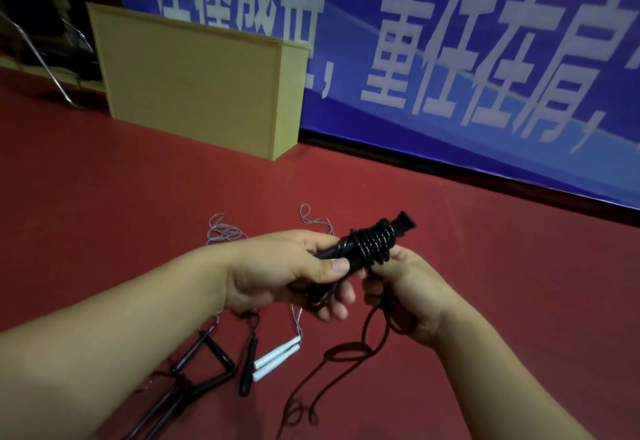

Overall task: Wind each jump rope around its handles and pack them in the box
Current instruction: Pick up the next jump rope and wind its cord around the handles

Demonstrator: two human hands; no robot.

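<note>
Above the red floor, mid-frame, the left hand gripped the black handles w/ glossy rope coiled tight near the top; the right hand pinched the slack. Risk, imo: the springy, slick coils could slip loose if tension dropped, and the trailing loops could snag. Tan box stood by the floor's far edge.

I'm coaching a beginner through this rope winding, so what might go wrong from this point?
1. The loose black rope trails in loops down to the red floor; those loops could kink or knot as the right hand feeds them.
2. The coils sit bunched near the top of the black handles gripped by the left hand; they may slip off that end.
3. The trailing rope lies close to the white handles and might snag them.
</note>
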